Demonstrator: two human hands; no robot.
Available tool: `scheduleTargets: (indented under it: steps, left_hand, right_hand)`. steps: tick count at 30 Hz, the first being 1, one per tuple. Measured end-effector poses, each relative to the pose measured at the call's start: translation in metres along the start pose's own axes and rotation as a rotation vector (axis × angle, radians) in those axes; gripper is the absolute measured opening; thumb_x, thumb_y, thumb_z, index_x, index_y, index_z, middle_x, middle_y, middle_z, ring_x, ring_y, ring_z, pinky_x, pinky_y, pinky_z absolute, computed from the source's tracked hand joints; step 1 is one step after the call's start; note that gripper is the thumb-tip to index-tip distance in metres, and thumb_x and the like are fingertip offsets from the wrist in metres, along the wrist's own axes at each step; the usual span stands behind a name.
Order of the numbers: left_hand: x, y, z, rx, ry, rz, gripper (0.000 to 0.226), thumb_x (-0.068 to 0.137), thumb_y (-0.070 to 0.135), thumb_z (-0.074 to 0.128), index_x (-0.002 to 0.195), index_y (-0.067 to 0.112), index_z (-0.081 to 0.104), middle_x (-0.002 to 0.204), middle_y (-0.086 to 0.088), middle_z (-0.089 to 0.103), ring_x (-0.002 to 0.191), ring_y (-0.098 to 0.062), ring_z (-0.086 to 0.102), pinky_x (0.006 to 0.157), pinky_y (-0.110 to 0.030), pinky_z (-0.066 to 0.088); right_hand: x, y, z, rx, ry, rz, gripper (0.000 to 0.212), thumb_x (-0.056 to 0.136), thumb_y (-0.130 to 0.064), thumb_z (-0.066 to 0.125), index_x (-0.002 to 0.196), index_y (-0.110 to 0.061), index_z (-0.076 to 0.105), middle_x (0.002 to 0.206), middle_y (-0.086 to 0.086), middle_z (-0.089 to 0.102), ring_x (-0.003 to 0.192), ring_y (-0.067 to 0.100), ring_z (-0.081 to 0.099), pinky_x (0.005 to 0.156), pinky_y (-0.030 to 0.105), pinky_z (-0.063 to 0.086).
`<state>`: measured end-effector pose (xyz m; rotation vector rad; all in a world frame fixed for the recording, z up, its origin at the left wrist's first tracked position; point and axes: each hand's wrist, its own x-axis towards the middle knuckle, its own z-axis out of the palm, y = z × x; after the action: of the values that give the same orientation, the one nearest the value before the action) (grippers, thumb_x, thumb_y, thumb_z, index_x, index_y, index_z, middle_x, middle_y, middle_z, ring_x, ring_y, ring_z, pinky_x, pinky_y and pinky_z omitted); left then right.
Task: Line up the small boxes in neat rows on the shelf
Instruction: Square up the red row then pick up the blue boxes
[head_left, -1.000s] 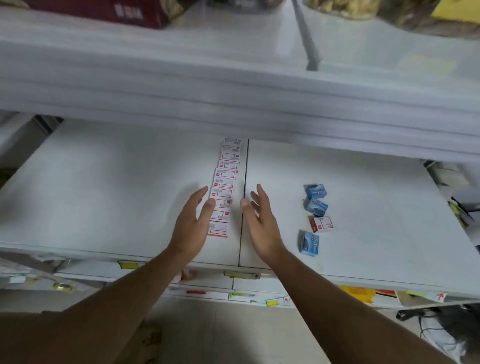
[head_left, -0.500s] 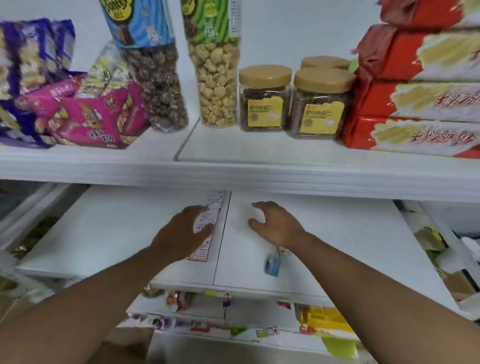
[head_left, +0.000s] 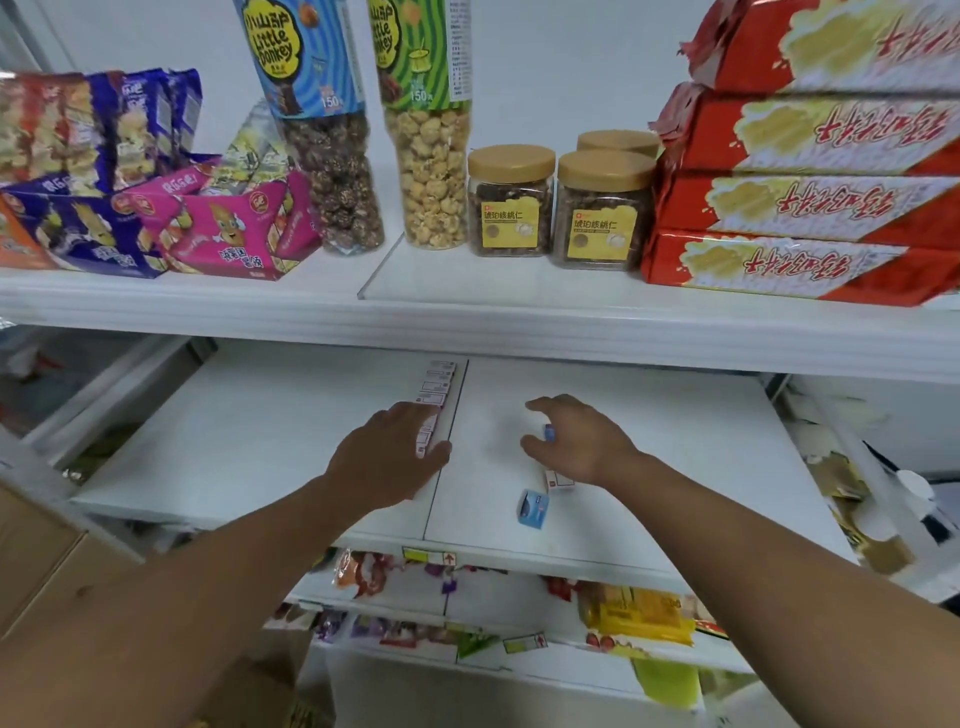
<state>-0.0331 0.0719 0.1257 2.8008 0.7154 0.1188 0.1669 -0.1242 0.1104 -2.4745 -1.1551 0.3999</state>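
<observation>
A row of small white boxes with red trim (head_left: 436, 383) runs front to back along the seam of the white shelf (head_left: 249, 441). My left hand (head_left: 387, 460) lies palm down over the near end of that row and hides the nearest boxes. To the right, my right hand (head_left: 579, 441) is curled over a small blue box (head_left: 549, 432), with the thumb on one side and the fingers on the other. A loose white-and-red box (head_left: 559, 480) lies just under my right wrist. Another blue box (head_left: 533, 509) lies nearer the shelf's front edge.
The upper shelf's front lip (head_left: 467, 332) overhangs the back of the working shelf. On it stand snack bags (head_left: 156, 223), two tall popcorn tubes (head_left: 332, 156), gold-lidded jars (head_left: 511, 202) and stacked red cartons (head_left: 810, 208). Lower shelves hold packets (head_left: 639, 616).
The view has tilted upward, revealing the upper shelf. My left hand settled onto the row. My right hand moved right and curled over a blue box.
</observation>
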Motion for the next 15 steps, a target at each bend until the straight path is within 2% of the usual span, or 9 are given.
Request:
scheduleTargets:
  steps: [3,6,9,12,15]
  left_hand:
    - [-0.009,-0.003,0.006,-0.065,-0.007,0.001,0.068,0.103,0.065,0.04,0.161,0.032,0.034,0.167,0.007,0.037,0.149,-0.021,0.041,0.116,-0.047,0.042]
    - [-0.016,-0.009,0.013,-0.15,0.029,0.023,0.068,0.099,0.067,0.046,0.158,0.033,0.039,0.164,0.005,0.043,0.145,-0.022,0.048,0.114,-0.046,0.046]
    - [-0.024,-0.007,0.024,-0.18,0.027,0.042,0.066,0.099,0.066,0.049,0.157,0.034,0.042,0.164,0.005,0.044,0.146,-0.023,0.048,0.113,-0.045,0.046]
    - [-0.04,0.001,0.041,-0.173,-0.027,0.057,0.066,0.1,0.064,0.048,0.159,0.034,0.038,0.165,0.005,0.041,0.146,-0.024,0.046,0.112,-0.045,0.046]
    - [-0.047,0.011,0.044,-0.178,-0.042,0.07,0.067,0.101,0.064,0.047,0.159,0.034,0.036,0.166,0.006,0.04,0.147,-0.024,0.045,0.112,-0.045,0.046]
  right_hand:
    - [-0.022,-0.007,0.004,-0.026,-0.006,0.044,0.061,0.095,-0.055,0.055,0.151,-0.033,0.048,0.148,-0.001,0.052,0.134,0.024,0.053,0.106,0.039,0.048]
    - [-0.043,-0.013,0.006,-0.08,0.001,0.059,0.052,0.094,-0.054,0.054,0.141,-0.032,0.056,0.138,-0.002,0.058,0.127,0.024,0.058,0.095,0.036,0.05]
    - [-0.061,-0.012,0.007,-0.143,0.042,0.09,0.049,0.096,-0.046,0.06,0.142,-0.028,0.057,0.139,0.004,0.059,0.124,0.028,0.059,0.098,0.04,0.052]
    - [-0.082,-0.006,0.013,-0.204,0.018,0.126,0.059,0.097,-0.05,0.059,0.152,-0.03,0.047,0.151,0.003,0.052,0.132,0.026,0.055,0.105,0.039,0.049]
    - [-0.095,0.003,0.009,-0.209,0.011,0.153,0.062,0.096,-0.05,0.06,0.154,-0.032,0.045,0.156,0.001,0.048,0.135,0.024,0.053,0.107,0.038,0.048]
